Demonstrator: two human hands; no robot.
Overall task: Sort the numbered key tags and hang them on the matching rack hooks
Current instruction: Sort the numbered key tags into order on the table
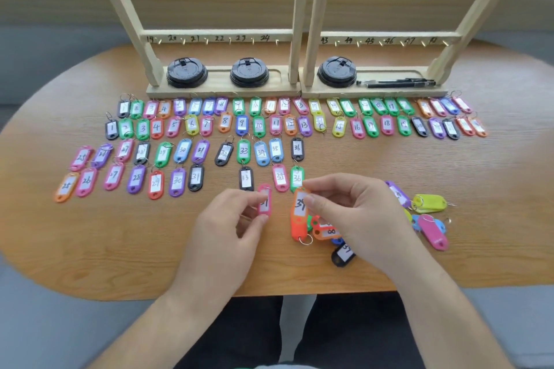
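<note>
My left hand (230, 219) pinches a pink key tag (265, 200) at the table's front middle. My right hand (350, 213) grips an orange key tag (299, 216) marked 39, held upright beside the pink one. Several numbered tags lie in four ordered rows across the table; the black tag marked 36 (297, 148) ends the third row. A loose pile of unsorted tags (428, 219) sits under and right of my right hand. Two wooden racks (302, 24) with numbered hooks stand at the back, all hooks bare.
Three black cup lids (249, 72) rest in the racks' base trays. Two black pens (395, 83) lie in the right tray. The wooden table's front edge (269, 293) curves just above my lap.
</note>
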